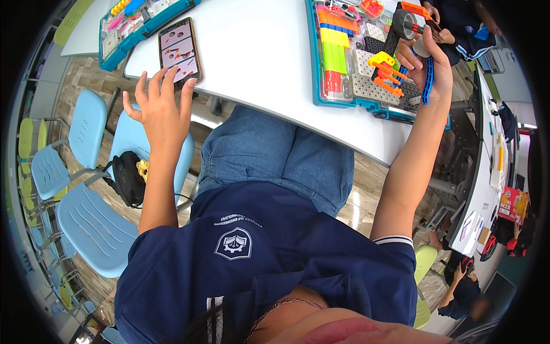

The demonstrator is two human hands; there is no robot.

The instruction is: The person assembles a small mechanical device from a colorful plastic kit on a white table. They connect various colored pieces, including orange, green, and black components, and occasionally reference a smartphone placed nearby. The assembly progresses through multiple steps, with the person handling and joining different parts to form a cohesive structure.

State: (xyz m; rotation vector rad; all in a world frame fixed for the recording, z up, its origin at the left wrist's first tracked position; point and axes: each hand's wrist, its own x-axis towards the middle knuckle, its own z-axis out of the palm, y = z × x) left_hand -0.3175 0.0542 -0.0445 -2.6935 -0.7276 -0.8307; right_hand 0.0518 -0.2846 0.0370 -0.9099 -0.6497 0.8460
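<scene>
My left hand (pixel 160 109) has its fingers apart over the lower end of a phone (pixel 179 49) lying near the table's left edge. Pictures of small parts show on the phone's screen. My right hand (pixel 438 69) is raised over the right of the table, its fingers wrapped round a plastic building-kit model. The model has a dark grey wheel (pixel 405 24), a blue curved piece (pixel 428 83), a yellow piece (pixel 381 58) and orange pronged pieces (pixel 389 86). My fingers hide part of it.
Beneath the model stands a teal parts case (pixel 344 104) holding coloured blocks and grey perforated plates. Another teal case (pixel 120 50) sits at the far left of the white table (pixel 258 57). Blue chairs (pixel 94 223) stand to my left, one bearing a black bag (pixel 127 180). Another person's hands (pixel 444 35) are at the far right.
</scene>
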